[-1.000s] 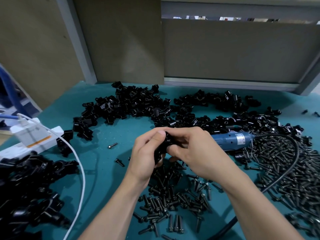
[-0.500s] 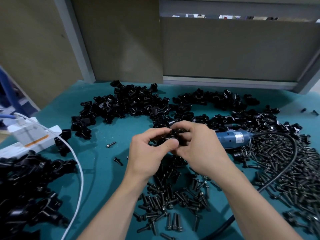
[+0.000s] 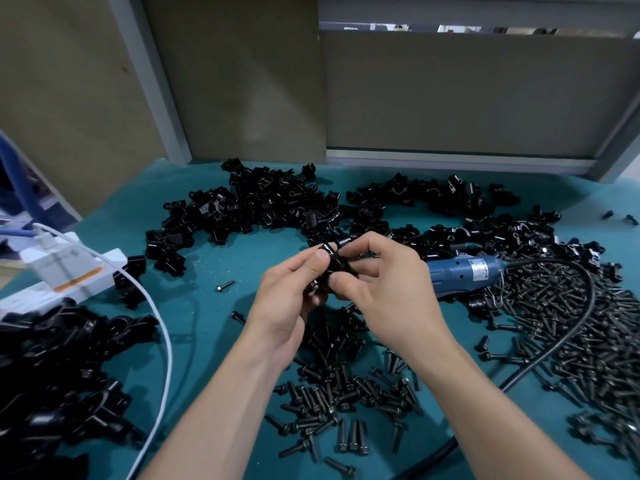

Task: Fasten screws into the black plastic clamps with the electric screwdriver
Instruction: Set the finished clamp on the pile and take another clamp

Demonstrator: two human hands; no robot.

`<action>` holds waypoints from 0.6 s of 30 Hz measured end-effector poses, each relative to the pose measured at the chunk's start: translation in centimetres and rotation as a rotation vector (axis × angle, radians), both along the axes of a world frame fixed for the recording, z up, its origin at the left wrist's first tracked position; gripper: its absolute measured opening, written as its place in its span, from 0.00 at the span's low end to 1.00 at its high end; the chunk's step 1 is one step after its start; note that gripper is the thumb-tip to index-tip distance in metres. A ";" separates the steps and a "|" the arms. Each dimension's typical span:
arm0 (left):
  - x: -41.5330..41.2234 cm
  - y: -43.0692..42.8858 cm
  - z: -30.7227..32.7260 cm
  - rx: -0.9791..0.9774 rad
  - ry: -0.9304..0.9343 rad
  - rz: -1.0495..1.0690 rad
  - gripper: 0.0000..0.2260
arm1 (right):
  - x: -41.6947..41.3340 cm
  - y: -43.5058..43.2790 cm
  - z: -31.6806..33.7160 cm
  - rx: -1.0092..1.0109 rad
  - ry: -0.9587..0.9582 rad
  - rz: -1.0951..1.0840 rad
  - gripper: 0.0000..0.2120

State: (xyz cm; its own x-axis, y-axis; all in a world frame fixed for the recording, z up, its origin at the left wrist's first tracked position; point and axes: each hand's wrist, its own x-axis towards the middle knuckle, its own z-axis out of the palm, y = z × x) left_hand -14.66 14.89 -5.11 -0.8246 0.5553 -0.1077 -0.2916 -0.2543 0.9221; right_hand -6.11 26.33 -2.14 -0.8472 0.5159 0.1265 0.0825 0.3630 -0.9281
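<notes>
Together both hands (image 3: pixel 341 289) pinch one black clamp (image 3: pixel 334 263); screwdriver (image 3: pixel 464 275) lies beside.

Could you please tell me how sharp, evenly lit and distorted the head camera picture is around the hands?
Head view: the left hand, the right hand and the black clamp between them are sharp; the grey post leans from wide-angle distortion; the clamp pile at lower left sinks into shadow; no strong glare on the teal mat.

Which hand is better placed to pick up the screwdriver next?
Right, probably. The screwdriver lies beside the right hand; the left hand is farther off, and both grip the clamp.
</notes>
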 end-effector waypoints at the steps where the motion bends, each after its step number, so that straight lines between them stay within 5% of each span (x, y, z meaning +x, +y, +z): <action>1: 0.0 0.0 0.1 0.007 0.001 -0.011 0.16 | 0.0 -0.1 -0.1 -0.002 0.022 -0.017 0.13; 5: -0.4 -0.2 0.3 0.056 -0.018 0.039 0.13 | -0.3 0.2 -0.1 0.026 -0.033 0.000 0.11; 12: -1.6 -1.0 0.1 0.208 -0.206 0.202 0.13 | 1.0 0.8 1.7 0.463 -0.643 0.446 0.06; 18: -1.4 -0.9 0.1 0.134 -0.140 0.190 0.11 | 0.9 -1.7 1.5 0.595 -0.721 0.439 0.07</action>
State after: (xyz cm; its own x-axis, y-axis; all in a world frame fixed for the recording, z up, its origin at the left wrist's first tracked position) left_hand -16.01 13.95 -4.98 -0.8976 0.4093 -0.1637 -0.3492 -0.4334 0.8308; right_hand -5.19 24.68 -0.66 -0.9215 0.1631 -0.3525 0.2977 0.8795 -0.3712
